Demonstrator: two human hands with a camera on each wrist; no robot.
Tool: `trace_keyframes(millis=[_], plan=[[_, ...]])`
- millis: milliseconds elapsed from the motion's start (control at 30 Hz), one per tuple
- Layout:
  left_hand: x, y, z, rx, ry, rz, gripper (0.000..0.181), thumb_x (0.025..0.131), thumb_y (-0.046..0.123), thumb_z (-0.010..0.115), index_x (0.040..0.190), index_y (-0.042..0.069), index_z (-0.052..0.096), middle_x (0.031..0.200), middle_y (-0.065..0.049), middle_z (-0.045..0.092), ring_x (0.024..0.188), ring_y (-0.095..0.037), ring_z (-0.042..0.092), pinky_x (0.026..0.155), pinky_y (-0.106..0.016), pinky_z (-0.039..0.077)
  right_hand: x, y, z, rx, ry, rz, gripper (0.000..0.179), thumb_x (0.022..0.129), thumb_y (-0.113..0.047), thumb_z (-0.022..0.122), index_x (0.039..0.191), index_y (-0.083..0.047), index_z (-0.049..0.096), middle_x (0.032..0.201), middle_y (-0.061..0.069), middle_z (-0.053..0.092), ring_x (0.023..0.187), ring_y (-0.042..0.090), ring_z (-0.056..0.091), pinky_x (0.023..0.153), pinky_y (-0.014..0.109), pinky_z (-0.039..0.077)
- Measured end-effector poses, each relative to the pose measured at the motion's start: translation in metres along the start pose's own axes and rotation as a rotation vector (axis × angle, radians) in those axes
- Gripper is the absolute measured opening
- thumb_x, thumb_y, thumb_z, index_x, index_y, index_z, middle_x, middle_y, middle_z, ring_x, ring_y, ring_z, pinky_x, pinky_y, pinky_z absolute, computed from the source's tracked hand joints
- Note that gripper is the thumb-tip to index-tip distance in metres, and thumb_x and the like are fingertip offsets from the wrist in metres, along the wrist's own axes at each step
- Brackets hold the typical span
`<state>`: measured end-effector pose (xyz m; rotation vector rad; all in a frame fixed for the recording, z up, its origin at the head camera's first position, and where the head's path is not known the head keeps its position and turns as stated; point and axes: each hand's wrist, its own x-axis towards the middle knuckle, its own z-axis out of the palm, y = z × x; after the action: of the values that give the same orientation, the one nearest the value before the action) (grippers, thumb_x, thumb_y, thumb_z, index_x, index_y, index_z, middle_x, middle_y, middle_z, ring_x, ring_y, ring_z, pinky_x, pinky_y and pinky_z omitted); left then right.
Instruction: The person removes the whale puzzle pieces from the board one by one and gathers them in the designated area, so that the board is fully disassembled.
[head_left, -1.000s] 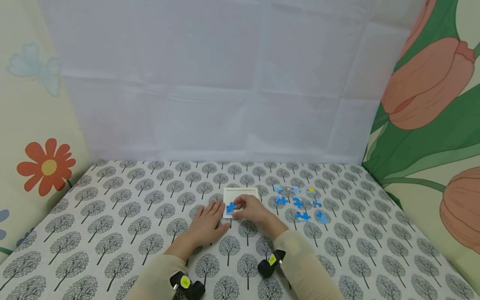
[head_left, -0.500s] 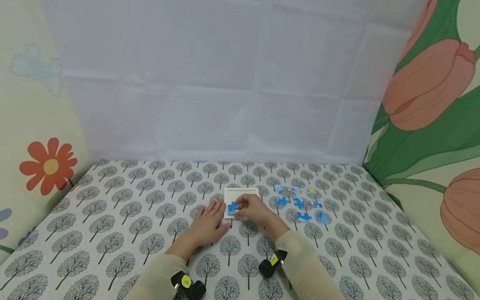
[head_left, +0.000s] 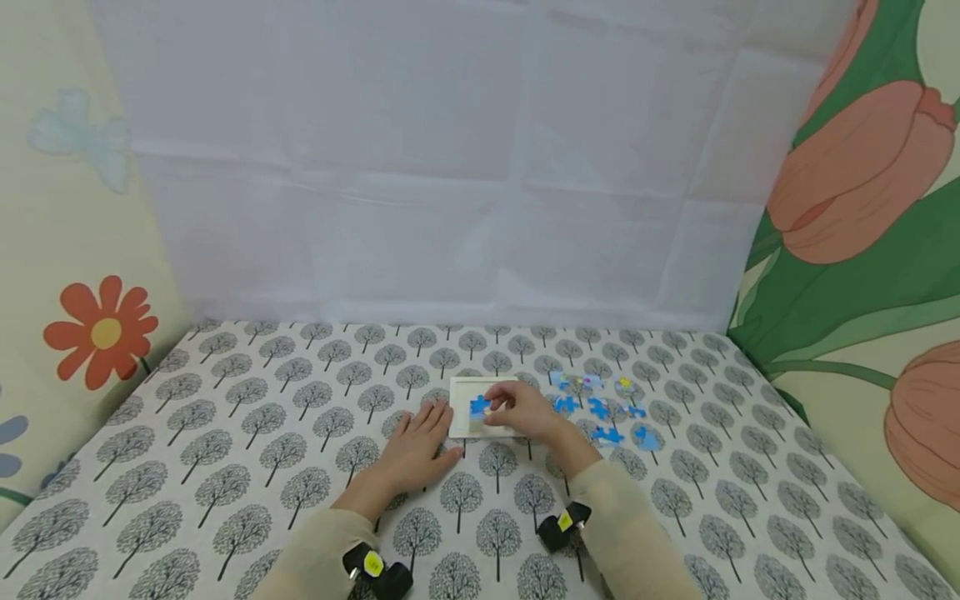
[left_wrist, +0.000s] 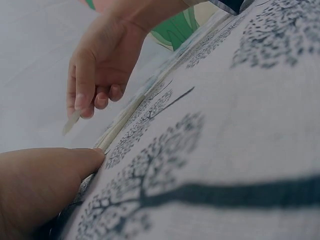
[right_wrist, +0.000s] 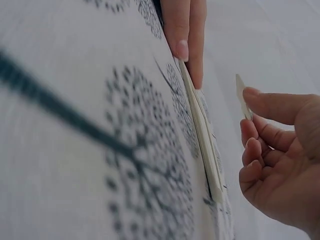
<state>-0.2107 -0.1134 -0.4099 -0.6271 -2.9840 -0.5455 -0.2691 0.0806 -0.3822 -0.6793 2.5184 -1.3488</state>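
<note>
My right hand (head_left: 525, 410) pinches a blue and white jigsaw puzzle piece (head_left: 478, 408) between thumb and fingers. In the right wrist view the piece (right_wrist: 242, 97) is raised, seen nearly edge-on, with the other fingers curled toward the palm. Below it lies a shallow white puzzle tray (head_left: 472, 380), its right part covered by that hand in the head view. My left hand (head_left: 416, 450) rests spread on the cloth, fingertips right at the tray's left edge. The left wrist view has the left thumb (left_wrist: 85, 162) near the tray's rim.
Several loose blue puzzle pieces (head_left: 598, 407) lie right of the tray, a few with yellow or pink spots. A tree-print cloth (head_left: 300, 483) covers the table. White sheeting (head_left: 450, 167) hangs behind it.
My right hand has shifted slightly right with the puzzle piece, which has turned and shows more white. My left hand keeps its place beside the tray.
</note>
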Motion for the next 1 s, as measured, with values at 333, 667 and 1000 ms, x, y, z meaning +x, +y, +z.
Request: trace_keyframes(millis=[333,667,1000], plan=[[0.001,0.000,0.003,0.000,0.004,0.012,0.065,0.088,0.038,0.043,0.134,-0.004,0.025,0.139,-0.018,0.018,0.126,-0.032,0.011,0.099,-0.051,0.006,-0.018,0.010,-0.027,-0.029,0.053,-0.003,0.026,0.077,-0.011,0.065,0.101,-0.003,0.057,0.082,0.002,0.052,0.065,0.016,0.043,0.053,0.026,0.038],[0.000,-0.001,0.002,-0.006,0.002,0.020,0.065,0.089,0.038,0.043,0.134,-0.004,0.023,0.139,-0.019,0.017,0.127,-0.032,0.010,0.099,-0.050,0.006,-0.038,0.012,-0.050,-0.054,0.087,-0.045,0.026,0.078,-0.006,0.063,0.102,0.004,0.057,0.083,0.006,0.053,0.064,0.017,0.042,0.052,0.028,0.036],[0.000,-0.003,0.002,-0.011,0.007,0.022,0.065,0.089,0.037,0.043,0.134,-0.004,0.023,0.139,-0.019,0.017,0.127,-0.032,0.010,0.099,-0.050,0.005,-0.048,0.035,-0.066,-0.022,0.118,0.037,0.027,0.076,-0.009,0.065,0.101,-0.001,0.057,0.082,0.005,0.052,0.065,0.017,0.042,0.053,0.027,0.038]])
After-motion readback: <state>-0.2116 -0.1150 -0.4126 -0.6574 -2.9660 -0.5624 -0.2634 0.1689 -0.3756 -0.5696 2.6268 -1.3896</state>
